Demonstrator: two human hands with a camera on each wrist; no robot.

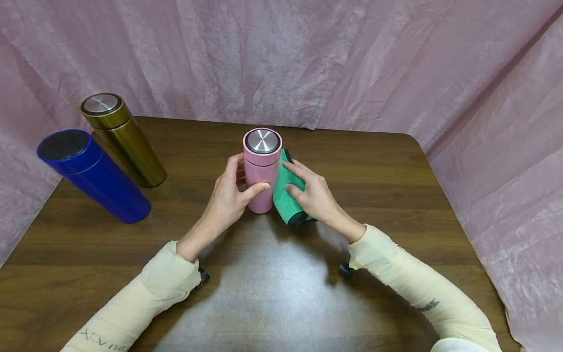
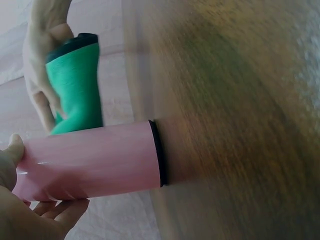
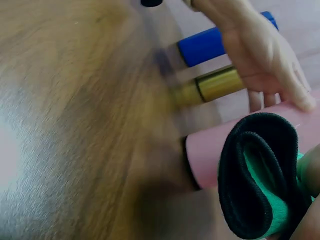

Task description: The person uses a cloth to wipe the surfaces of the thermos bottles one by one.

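A pink flask (image 1: 260, 181) with a silver-topped lid stands upright near the middle of the table. My left hand (image 1: 226, 190) grips it from the left, thumb across the front and fingers behind. In my right hand (image 1: 317, 195) is a folded green cloth (image 1: 288, 195) with black edging, pinched between thumb and fingers. The cloth lies against the flask's right side in the head view. From the right wrist, the folds of the cloth's black edge (image 3: 232, 185) show close up, overlapping the pink flask (image 3: 212, 150).
On the left of the table stand a blue flask (image 1: 103, 181) and, behind it, a gold flask (image 1: 132, 146), both upright. Pink curtains (image 1: 281, 63) hang behind and to the right of the wooden table (image 1: 374, 181).
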